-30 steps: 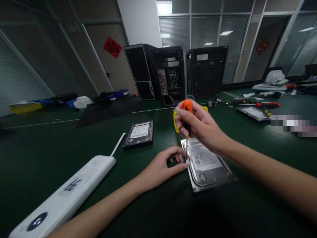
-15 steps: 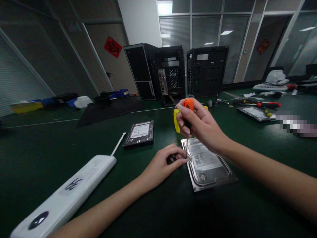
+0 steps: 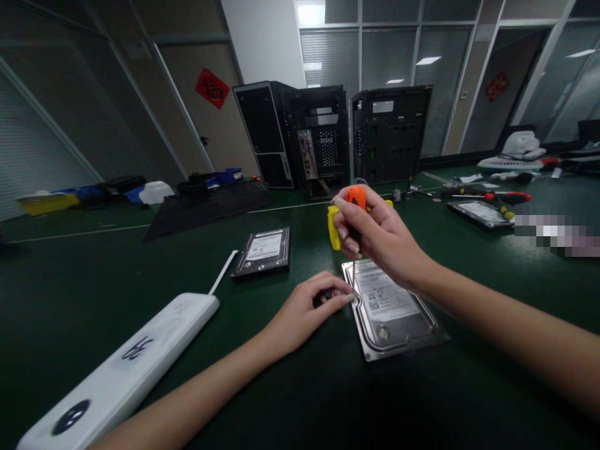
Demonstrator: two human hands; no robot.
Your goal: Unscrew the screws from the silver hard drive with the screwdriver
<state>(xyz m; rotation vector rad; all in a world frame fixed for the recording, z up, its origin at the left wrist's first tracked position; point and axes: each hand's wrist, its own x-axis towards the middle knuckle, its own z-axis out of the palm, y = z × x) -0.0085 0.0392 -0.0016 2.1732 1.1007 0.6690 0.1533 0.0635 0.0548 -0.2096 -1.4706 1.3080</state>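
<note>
In my right hand (image 3: 375, 228) is a screwdriver (image 3: 357, 197) with an orange and black handle, held upright with its thin shaft pointing down. The tip meets the left edge of a silver hard drive (image 3: 389, 306), which lies flat with its white label up. My left hand (image 3: 314, 306) rests at that same edge, thumb and forefinger pinched at the lower end of the shaft. Whatever screw may be under the tip is hidden by the fingertips. Partly behind my right hand stands a yellow-handled tool (image 3: 333, 228).
A second hard drive (image 3: 262, 251) lies left of centre, near a white power strip (image 3: 126, 362). Black computer cases (image 3: 323, 144) stand at the back. To the right are another drive (image 3: 482, 214) and red-black pliers (image 3: 513, 197). A dark mat (image 3: 206, 209) lies back left.
Both hands and the screwdriver keep nearly the same place. The view has shifted very slightly; the silver hard drive has not visibly moved on the table.
</note>
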